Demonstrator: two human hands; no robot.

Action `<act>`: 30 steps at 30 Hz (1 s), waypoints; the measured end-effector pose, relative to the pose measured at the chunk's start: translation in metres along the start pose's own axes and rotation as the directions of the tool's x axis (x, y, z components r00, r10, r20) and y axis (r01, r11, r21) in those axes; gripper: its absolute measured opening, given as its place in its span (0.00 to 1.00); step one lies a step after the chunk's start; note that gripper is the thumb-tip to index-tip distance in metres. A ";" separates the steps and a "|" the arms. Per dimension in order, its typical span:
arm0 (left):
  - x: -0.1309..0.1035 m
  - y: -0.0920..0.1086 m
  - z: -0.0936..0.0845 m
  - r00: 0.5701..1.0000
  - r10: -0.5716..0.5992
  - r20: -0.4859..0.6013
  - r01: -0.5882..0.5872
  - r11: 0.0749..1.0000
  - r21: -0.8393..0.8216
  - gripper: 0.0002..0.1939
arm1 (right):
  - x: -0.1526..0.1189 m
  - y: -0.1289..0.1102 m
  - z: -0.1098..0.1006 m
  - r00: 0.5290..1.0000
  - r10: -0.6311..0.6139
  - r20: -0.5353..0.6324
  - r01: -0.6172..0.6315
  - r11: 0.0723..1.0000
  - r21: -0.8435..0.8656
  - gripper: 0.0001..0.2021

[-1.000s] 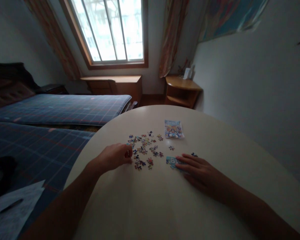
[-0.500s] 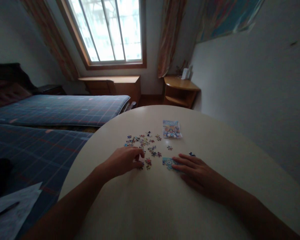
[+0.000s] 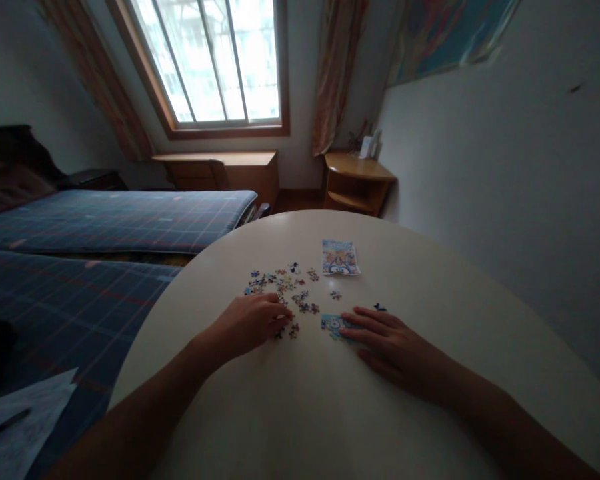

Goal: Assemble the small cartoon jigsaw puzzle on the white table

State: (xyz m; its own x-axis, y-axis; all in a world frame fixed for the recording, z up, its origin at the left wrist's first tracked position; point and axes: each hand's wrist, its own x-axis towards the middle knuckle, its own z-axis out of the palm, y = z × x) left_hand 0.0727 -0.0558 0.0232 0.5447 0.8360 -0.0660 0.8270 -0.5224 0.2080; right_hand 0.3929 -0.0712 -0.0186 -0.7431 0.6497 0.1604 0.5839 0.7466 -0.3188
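A: Left hand, what do you read?

B: Left hand (image 3: 253, 321) palm down at the near left of the scattered puzzle pieces (image 3: 303, 305), on the pale round table (image 3: 300, 407). Thumb and forefinger bent toward each other, tips low among the pieces. Whether one is pinched between them, I cannot tell from here.

A: And the right?

B: Right hand (image 3: 393, 343) laid nearly flat, fingers extended and slightly apart, tips over a blue puzzle section (image 3: 331, 325). Left end of the section exposed; remainder hidden under the fingers.

A: Strays?

B: Two. A lone piece (image 3: 335, 295) just beyond the section, right of the scatter. A dark piece (image 3: 379, 307) just past the right fingers.

A: Beyond those?

B: Picture sheet (image 3: 340, 259), flat, farther across the table. Bright window (image 3: 215, 63) past that.

A: Left of the table?

B: Plaid mattress (image 3: 115, 287); papers (image 3: 45, 407) on it, dark pen (image 3: 6, 424) on top.
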 end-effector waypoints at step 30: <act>0.013 -0.008 0.020 0.957 0.174 -0.232 -0.163 0.984 0.064 0.11 | 0.001 -0.005 -0.002 0.998 0.024 0.050 -0.023 1.000 -0.012 0.22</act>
State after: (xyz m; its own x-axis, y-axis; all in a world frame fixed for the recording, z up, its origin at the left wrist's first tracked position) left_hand 0.0760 -0.0445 0.0013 0.6328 0.7483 0.1992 0.7341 -0.6615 0.1530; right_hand 0.3904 -0.0739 -0.0147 -0.7445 0.6592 0.1060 0.6049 0.7331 -0.3108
